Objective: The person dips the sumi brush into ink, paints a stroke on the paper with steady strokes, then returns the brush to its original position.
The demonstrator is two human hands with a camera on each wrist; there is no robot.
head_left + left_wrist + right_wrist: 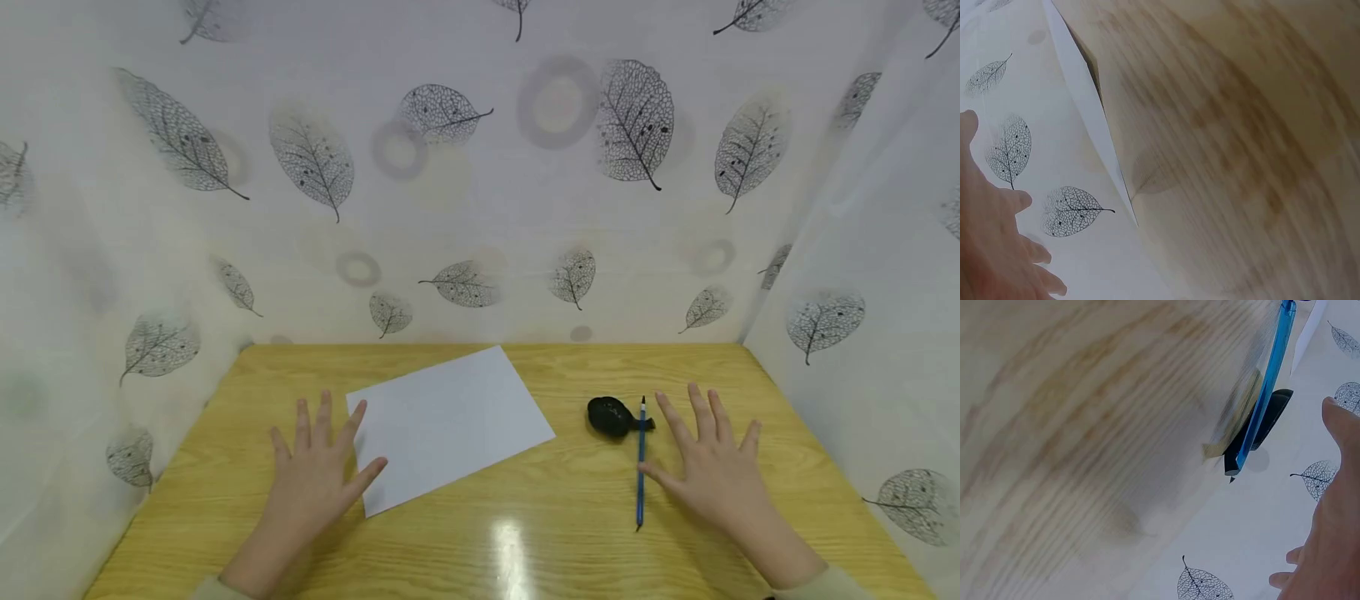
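A white sheet of paper [448, 422] lies slanted on the wooden table [510, 533]. My left hand [318, 461] rests flat beside its left edge, fingers spread, holding nothing. A blue pen [641, 462] lies lengthwise right of the paper, its far end by a small black object [613, 416]. My right hand [708, 462] lies flat just right of the pen, thumb close to it, fingers spread. In the right wrist view the pen [1265, 399] and the black object [1266, 419] show blurred past my thumb [1341, 425]. The left wrist view shows the paper's edge [1094, 119] and my fingers [997, 244].
White panels printed with leaves [480, 167] close the table in at the back and on both sides. A lamp glare [510, 542] sits on the wood near the front edge.
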